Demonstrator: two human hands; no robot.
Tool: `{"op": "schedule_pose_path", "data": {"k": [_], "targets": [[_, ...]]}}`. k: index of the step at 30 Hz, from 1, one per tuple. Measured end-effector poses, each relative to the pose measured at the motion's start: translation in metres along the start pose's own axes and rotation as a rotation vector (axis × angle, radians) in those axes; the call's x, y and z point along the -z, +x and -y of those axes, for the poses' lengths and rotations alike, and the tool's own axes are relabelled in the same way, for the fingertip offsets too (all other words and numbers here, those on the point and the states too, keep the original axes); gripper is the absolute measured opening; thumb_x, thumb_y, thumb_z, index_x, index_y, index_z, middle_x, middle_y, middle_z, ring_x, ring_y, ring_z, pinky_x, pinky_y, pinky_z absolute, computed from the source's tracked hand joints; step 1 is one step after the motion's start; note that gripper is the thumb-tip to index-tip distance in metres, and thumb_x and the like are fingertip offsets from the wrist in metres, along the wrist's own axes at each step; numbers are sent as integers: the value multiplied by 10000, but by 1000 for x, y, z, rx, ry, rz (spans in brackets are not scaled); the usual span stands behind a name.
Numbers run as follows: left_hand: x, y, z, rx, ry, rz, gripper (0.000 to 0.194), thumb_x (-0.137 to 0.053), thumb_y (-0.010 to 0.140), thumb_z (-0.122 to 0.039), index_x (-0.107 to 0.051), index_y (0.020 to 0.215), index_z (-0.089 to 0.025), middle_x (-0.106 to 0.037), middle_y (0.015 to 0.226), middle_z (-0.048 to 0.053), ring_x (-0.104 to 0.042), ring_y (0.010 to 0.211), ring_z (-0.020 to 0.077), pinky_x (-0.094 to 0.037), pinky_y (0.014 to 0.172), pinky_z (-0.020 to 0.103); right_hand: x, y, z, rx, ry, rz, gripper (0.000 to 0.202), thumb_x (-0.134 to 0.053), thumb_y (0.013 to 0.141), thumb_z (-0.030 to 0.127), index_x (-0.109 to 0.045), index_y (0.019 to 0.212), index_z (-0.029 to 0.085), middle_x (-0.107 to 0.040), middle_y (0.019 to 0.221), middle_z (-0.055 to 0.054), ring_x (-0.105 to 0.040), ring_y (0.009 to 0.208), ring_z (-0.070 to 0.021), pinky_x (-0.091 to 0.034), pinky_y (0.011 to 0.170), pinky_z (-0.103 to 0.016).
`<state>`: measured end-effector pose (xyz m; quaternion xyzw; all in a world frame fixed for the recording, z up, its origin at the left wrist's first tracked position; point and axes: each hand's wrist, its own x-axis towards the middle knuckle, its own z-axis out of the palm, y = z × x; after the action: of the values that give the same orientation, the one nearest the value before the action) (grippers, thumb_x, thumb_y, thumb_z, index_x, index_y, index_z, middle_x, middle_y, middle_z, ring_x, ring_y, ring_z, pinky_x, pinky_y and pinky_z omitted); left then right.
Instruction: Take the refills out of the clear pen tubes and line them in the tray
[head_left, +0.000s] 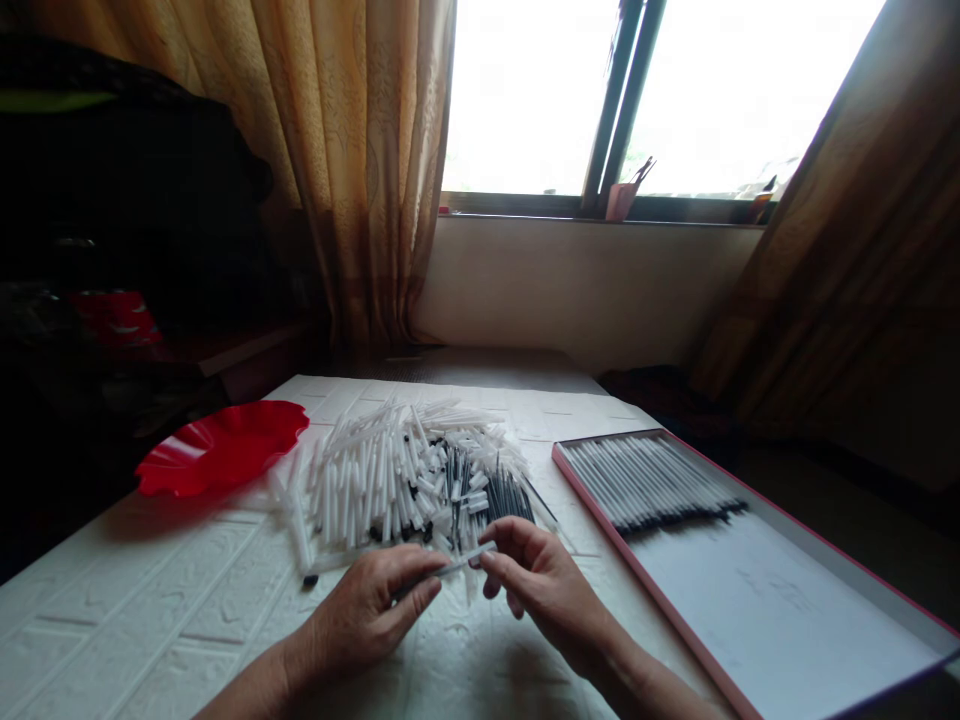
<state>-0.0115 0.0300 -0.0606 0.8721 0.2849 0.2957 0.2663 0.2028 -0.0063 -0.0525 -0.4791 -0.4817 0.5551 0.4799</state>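
Note:
In front of the pile, my left hand (pixel 367 605) pinches the dark end of a thin pen-like stick (pixel 455 566) between thumb and fingers. A pale translucent tube covers the stick's other end, and my right hand (pixel 541 578) grips it with thumb and forefinger. The stick lies nearly level, rising slightly to the right. Just beyond my hands is a heap of white translucent tubes (pixel 367 480), some with black ends. Bare dark thin sticks (pixel 510 495) and short clear pieces (pixel 474 490) lie at the heap's right side.
A shallow pink-edged tray (pixel 750 620) stands on the right of the table, with a row of tube-covered sticks (pixel 652 480) in its far part. A red wavy-rimmed dish (pixel 225 445) is at the left. The white brick-patterned tabletop (pixel 180 600) ends at a window wall with curtains.

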Motion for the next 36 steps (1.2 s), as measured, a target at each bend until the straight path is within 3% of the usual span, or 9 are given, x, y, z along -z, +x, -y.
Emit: {"op": "schedule_pose_path", "data": {"k": [5, 10, 17, 26, 36], "targets": [[-2, 0, -1, 2, 22, 26, 235, -507, 946, -235, -706, 1059, -187, -757, 889, 50, -712, 808, 165, -515, 736, 212, -4, -1, -7, 8, -48, 57, 358, -761, 685, 466, -615, 822, 169, -601, 602, 25, -549, 522, -111, -317, 397, -168], [-4, -1, 0, 8, 77, 85, 240, -489, 953, -238, -708, 1045, -203, -752, 888, 53, -711, 819, 181, -504, 738, 231, 1, -1, -18, 150, -238, 113, 256, -685, 783, 392, -720, 901, 167, -646, 657, -1, -582, 552, -123, -466, 551, -235], [-6, -2, -2, 35, 167, 135, 268, -451, 963, -239, -714, 943, -189, -715, 791, 55, -689, 731, 192, -466, 652, 242, 5, -1, -23, 216, -492, 193, 182, -581, 843, 260, -729, 802, 162, -612, 576, 11, -540, 482, -100, -424, 498, -189], [-7, -4, -4, 79, 200, 174, 292, -441, 963, -251, -723, 946, -178, -732, 819, 67, -697, 761, 200, -484, 673, 251, 0, 1, -33, 203, -377, 178, 214, -569, 837, 307, -708, 783, 153, -686, 637, -30, -607, 511, -125, -473, 524, -207], [-9, -4, -6, 116, 203, 196, 282, -447, 957, -252, -709, 879, -183, -730, 796, 51, -692, 736, 186, -464, 665, 243, -2, 0, -32, 124, -310, 189, 250, -596, 828, 364, -705, 765, 148, -668, 613, -25, -607, 489, -126, -470, 501, -209]]}}
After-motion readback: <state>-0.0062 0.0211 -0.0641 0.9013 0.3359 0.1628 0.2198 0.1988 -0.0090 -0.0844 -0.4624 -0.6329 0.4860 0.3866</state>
